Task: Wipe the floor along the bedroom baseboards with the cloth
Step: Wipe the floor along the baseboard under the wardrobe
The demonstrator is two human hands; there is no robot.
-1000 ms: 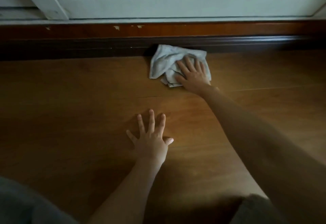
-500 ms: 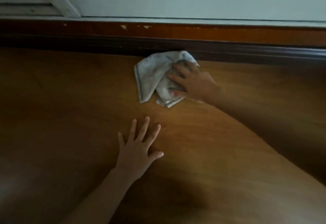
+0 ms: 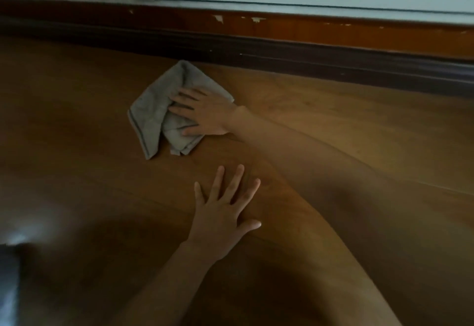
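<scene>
Pressing the cloth (image 3: 154, 110) to the floor (image 3: 77, 146), right hand (image 3: 205, 112) fingers (image 3: 184, 94) spread.

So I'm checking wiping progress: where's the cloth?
Head view, left of centre: the cloth lies on the floor under the right hand, just short of the baseboard.

No text, label, brand, number or sign can be read anywhere in this view. The grey cloth (image 3: 156, 110) shows only a plain dark stripe along its hem, with no tag or printing visible. The wooden baseboard (image 3: 295, 33) bears chipped pale spots but no lettering, and the wall panel above it is unmarked.
</scene>
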